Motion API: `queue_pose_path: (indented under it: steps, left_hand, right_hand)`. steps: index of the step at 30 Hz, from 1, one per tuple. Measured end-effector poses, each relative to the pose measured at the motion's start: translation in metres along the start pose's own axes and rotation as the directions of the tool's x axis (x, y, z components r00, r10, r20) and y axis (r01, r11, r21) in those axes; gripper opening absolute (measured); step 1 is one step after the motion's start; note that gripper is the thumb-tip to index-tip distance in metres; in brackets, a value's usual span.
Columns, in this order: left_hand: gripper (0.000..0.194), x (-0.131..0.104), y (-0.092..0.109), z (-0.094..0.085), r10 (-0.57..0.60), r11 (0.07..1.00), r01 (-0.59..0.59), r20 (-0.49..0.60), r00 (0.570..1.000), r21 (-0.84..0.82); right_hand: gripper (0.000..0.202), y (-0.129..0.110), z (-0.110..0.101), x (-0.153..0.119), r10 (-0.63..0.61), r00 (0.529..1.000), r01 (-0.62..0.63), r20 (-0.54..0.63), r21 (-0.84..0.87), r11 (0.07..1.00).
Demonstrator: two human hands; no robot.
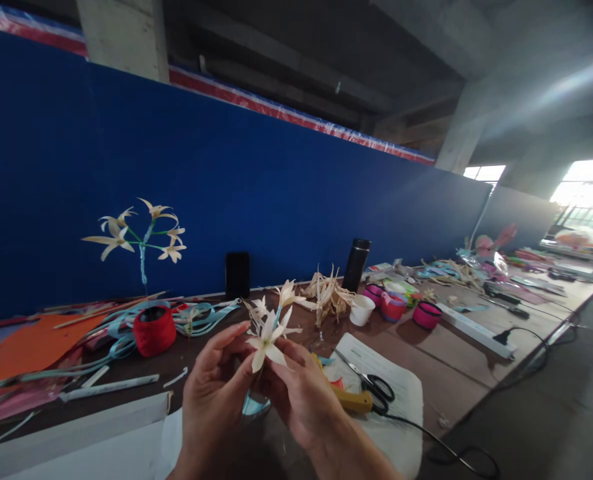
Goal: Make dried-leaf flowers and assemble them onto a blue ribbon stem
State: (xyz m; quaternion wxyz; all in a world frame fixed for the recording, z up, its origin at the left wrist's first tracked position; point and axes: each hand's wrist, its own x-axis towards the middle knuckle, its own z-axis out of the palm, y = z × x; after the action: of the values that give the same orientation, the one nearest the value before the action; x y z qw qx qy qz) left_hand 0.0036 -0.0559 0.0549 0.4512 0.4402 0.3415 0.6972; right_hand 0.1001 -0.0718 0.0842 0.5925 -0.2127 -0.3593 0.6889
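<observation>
A bunch of cream-white artificial flowers [267, 342] with pointed petals is between my two hands, low in the middle of the view. My left hand [219, 387] is closed round the bunch from the left, its thumb beside the lowest flower. From the right, my right hand [306, 393] pinches the bunch just behind the petals. Both sets of fingertips are partly hidden by the flowers. A light blue strip [255, 404] shows below the hands. At the back left, a finished-looking flower stem [143, 263] with several cream flowers stands upright.
On the brown table [426, 353] lie black scissors [376, 390], a yellow-handled tool [351, 400] with a black cable, and paper. Behind are dried husks [326, 297], a white cup [361, 310], a black bottle [356, 265] and a phone [237, 275]. A red roll [154, 330] sits left.
</observation>
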Motion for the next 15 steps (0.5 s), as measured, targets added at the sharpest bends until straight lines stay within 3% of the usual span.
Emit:
queue_pose_path:
  steps: [15]
  left_hand:
    - [0.040,-0.0008,-0.0021,0.0027,-0.020,0.998,0.019,0.012,1.000,0.062]
  right_hand:
    - [0.008,0.0015,-0.0033,0.0019,0.006,0.995,-0.004,-0.099,0.016,1.000]
